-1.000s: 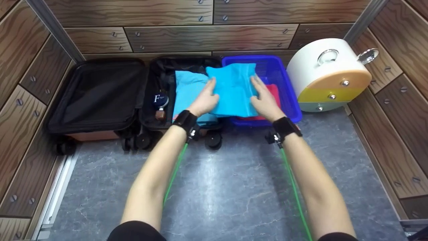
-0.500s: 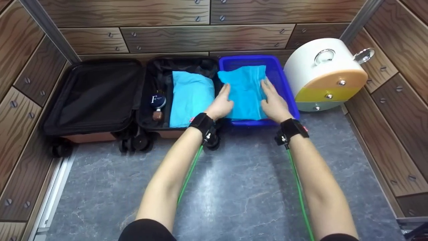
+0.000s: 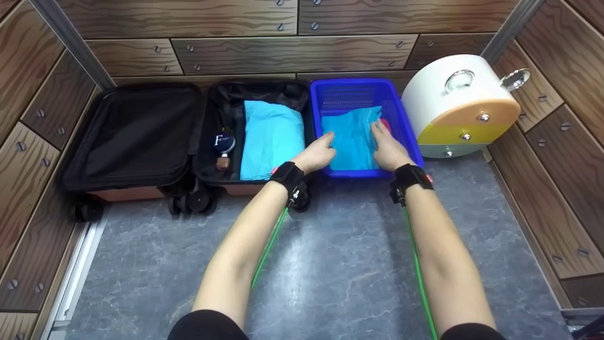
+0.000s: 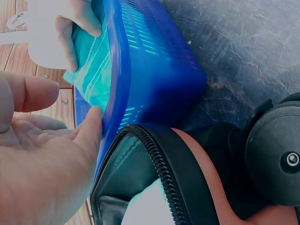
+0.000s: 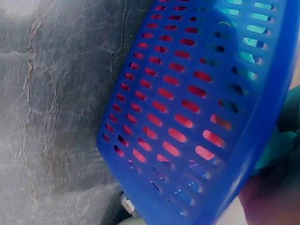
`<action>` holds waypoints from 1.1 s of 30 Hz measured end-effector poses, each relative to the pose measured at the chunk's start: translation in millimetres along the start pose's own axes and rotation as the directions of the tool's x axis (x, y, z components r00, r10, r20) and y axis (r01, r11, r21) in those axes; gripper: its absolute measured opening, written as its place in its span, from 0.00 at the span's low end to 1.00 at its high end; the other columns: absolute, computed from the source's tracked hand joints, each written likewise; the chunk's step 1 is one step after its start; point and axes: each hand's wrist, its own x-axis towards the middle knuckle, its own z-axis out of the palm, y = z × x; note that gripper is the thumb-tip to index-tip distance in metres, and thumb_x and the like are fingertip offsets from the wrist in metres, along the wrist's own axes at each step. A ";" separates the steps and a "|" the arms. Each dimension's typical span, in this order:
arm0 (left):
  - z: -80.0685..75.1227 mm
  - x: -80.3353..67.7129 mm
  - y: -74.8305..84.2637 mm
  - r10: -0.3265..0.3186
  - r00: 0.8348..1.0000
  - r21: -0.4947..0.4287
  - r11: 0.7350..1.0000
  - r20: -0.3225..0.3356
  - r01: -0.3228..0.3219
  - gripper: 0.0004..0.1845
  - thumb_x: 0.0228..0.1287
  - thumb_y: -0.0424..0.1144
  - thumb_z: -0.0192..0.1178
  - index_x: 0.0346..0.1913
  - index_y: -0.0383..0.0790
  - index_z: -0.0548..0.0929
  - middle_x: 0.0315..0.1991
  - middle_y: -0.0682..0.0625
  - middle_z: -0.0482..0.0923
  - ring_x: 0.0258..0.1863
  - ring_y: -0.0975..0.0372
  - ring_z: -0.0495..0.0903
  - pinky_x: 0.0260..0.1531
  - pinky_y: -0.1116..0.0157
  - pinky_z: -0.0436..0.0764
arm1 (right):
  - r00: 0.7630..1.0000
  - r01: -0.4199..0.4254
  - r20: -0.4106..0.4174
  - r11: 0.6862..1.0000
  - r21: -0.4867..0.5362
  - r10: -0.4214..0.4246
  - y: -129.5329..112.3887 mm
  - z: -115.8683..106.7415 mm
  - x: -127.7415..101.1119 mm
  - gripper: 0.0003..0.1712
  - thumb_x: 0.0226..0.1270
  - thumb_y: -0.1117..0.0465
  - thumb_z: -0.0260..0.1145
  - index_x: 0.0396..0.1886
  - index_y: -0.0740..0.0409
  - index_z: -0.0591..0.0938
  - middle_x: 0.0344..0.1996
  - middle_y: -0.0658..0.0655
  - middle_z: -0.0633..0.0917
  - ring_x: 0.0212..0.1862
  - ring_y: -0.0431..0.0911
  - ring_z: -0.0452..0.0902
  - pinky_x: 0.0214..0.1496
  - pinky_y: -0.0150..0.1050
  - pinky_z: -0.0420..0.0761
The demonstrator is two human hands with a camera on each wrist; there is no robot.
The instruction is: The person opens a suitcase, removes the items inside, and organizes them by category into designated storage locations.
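Note:
A folded blue cloth (image 3: 353, 137) lies in the blue plastic basket (image 3: 323, 85), sloping and a little rumpled. My left hand (image 3: 317, 155) is at the basket's left rim, its fingertips by the cloth's near left side. In the left wrist view, the left thumb (image 4: 40, 93) stands apart from the fingers, with no cloth between them. My right hand (image 3: 390, 147) holds the cloth's right edge, thumb on one side and fingers on the other. Something red (image 3: 386, 124) shows beneath the cloth, also through the basket's holes in the right wrist view. The right fingertips are partly hidden.
Left of the basket lies an open black-lined suitcase (image 3: 200, 165), with a light blue folded cloth (image 3: 273, 139) and a round dark item marked F (image 3: 223, 141) inside. A white rounded cabinet (image 3: 441, 85) with coloured drawers stands right of the basket. Wood-patterned walls enclose the floor.
Both hands have carried the blue cloth rightwards from beside the suitcase, then down into the basket. The left hand has come off the cloth's left side slightly.

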 end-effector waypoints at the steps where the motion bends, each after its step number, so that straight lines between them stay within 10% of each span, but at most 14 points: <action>1: -0.2 -0.2 0.0 0.004 1.000 0.006 1.000 0.004 -0.004 0.34 0.77 0.33 0.40 0.81 0.30 0.45 0.82 0.38 0.43 0.81 0.55 0.42 0.76 0.70 0.44 | 1.000 -0.006 -0.001 1.000 0.001 0.006 0.4 -0.2 -0.1 0.51 0.60 0.78 0.50 0.83 0.62 0.45 0.83 0.58 0.39 0.81 0.57 0.37 0.80 0.56 0.47; 14: -2.0 -2.5 -1.9 0.027 1.000 -0.054 0.998 0.004 -0.027 0.34 0.75 0.31 0.41 0.81 0.31 0.46 0.82 0.39 0.43 0.80 0.54 0.48 0.76 0.69 0.48 | 0.992 -0.125 -0.018 0.992 -0.025 0.124 -9.1 -1.0 -2.5 0.46 0.60 0.75 0.50 0.81 0.66 0.51 0.81 0.69 0.36 0.78 0.71 0.38 0.77 0.65 0.44; 26: -27.3 -9.7 -19.1 0.021 0.992 -0.175 0.984 -0.128 -0.043 0.35 0.74 0.30 0.42 0.80 0.30 0.46 0.82 0.39 0.44 0.81 0.55 0.44 0.75 0.69 0.47 | 0.989 0.010 -0.147 0.999 0.036 -0.004 -48.3 8.0 1.9 0.46 0.63 0.71 0.52 0.83 0.60 0.53 0.81 0.68 0.41 0.81 0.63 0.31 0.79 0.62 0.40; 33: -51.8 -22.4 -42.9 -0.107 0.976 -0.168 0.983 -0.188 0.076 0.35 0.77 0.34 0.43 0.81 0.33 0.47 0.82 0.41 0.45 0.81 0.55 0.44 0.77 0.64 0.47 | 0.979 0.106 -0.186 0.990 0.095 -0.087 -79.7 19.1 2.9 0.44 0.67 0.69 0.54 0.83 0.56 0.53 0.82 0.66 0.45 0.81 0.61 0.34 0.79 0.59 0.40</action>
